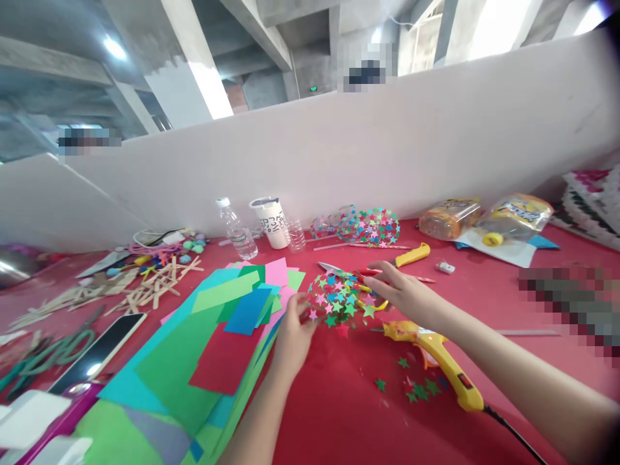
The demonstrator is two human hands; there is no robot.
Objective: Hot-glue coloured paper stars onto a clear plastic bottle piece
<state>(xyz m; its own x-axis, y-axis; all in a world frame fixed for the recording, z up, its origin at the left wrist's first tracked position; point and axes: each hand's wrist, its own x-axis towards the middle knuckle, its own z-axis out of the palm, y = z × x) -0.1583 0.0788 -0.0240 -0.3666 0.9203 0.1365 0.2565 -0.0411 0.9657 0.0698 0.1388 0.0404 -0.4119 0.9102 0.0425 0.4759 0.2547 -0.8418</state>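
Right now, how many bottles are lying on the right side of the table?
2. Both lie near the wall, beyond the right hand: the orange bottle on the left and the clear bottle beside it. Others may be hidden.

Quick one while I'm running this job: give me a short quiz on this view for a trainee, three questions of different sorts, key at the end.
1. True or false: The yellow hot-glue gun lies on the red tabletop with its cord end nearer the camera than its nozzle.

2. Multiple choice: Which lies just left of the left hand?
A) a yellow-handled utility knife
B) a spread of coloured paper sheets
C) a white tumbler with lettering

3. Fill in: The small colourful pieces clustered between the left hand and the right hand are shaped like ____.

Key: 1. True. 2. B. 3. Stars.
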